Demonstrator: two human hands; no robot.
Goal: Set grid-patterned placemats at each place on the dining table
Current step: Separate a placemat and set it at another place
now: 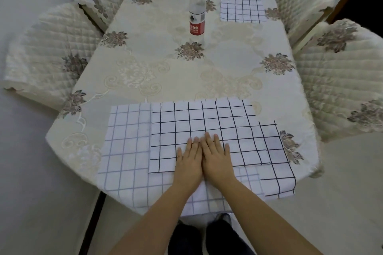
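A pile of white grid-patterned placemats lies at the near end of the dining table (157, 64). The top placemat (207, 122) has bold black lines. Under it, a paler placemat (124, 147) sticks out to the left and over the near edge, and another placemat (277, 180) sticks out at the right. My left hand (189, 159) and my right hand (215, 155) lie flat side by side on the top placemat, fingers straight, pressing down. A single placemat (241, 4) lies at the far right place.
A clear plastic water bottle (196, 8) with a red cap and red label stands upright in the far middle of the table. Quilted cream chairs stand around it: two chairs on the left (51, 47) and two chairs on the right (342, 80). My feet show below the near edge.
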